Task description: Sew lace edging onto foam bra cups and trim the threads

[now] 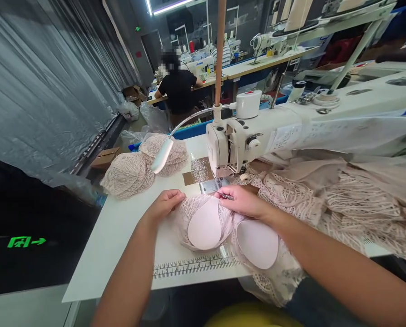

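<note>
A pale pink lace bra (188,210) with two smooth cup pads, a left pad (205,225) and a right pad (257,244), lies on the sewing table in front of the machine. My left hand (167,203) is closed, pinching the lace at the left cup's upper edge. Close to the needle area (219,182), my right hand (239,200) is closed around a small pointed dark metal tool (225,195); whether it is snips or tweezers I cannot tell. Its fingers also touch the lace between the cups. The lower lace hangs over the table's front edge.
Two stacks of lace cups, a front stack (128,175) and a rear stack (169,154), stand at the left. A lamp (162,156) hangs over them. The sewing machine (257,131) rises ahead. Gathered lace (353,195) covers the right side. Farther off, a person (179,86) sits working.
</note>
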`<state>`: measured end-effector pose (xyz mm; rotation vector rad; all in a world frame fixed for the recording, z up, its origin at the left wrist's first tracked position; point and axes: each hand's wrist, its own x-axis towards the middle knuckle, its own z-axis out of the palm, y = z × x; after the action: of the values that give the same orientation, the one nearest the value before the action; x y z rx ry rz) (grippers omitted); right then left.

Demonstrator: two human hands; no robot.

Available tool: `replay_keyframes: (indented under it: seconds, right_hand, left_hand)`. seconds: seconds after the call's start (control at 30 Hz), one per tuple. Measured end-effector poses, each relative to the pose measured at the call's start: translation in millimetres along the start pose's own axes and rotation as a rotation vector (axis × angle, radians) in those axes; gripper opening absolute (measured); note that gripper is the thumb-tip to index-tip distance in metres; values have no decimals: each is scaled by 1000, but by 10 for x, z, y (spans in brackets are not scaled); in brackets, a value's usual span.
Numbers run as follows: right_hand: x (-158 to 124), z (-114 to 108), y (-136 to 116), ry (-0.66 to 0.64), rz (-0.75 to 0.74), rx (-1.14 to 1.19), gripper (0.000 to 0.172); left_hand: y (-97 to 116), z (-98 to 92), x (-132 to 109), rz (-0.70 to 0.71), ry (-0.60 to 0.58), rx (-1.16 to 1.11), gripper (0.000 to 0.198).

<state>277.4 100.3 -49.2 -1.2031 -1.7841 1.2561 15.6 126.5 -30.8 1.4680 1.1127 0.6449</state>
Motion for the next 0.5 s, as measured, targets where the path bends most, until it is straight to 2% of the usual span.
replay_keyframes:
  seconds: [0.13,0.2,0.27,0.37,0.43,0.5]
  right_hand:
    - [-1,8,-7,-25,-6,63,19]
    - [-12,29,-47,-41,-11,100,19]
    - [-25,52,-93,-55,-24,143,18]
    - [-47,73,-143,-41,2,213,20]
    - [-61,72,-156,-45,66,250,25]
    - [-70,62,-158,-79,118,271,30]
  left_hand:
    - [36,121,26,60,-21,-62,31]
    - [51,233,30,102,-77,-74,44]
    - [57,337,22,83,-170,-62,52]
    - [53,403,-2,10,-281,-66,35]
    - [49,374,-10,-8,-246,-84,30]
    - [45,314,-9,-11,-142,-104,29]
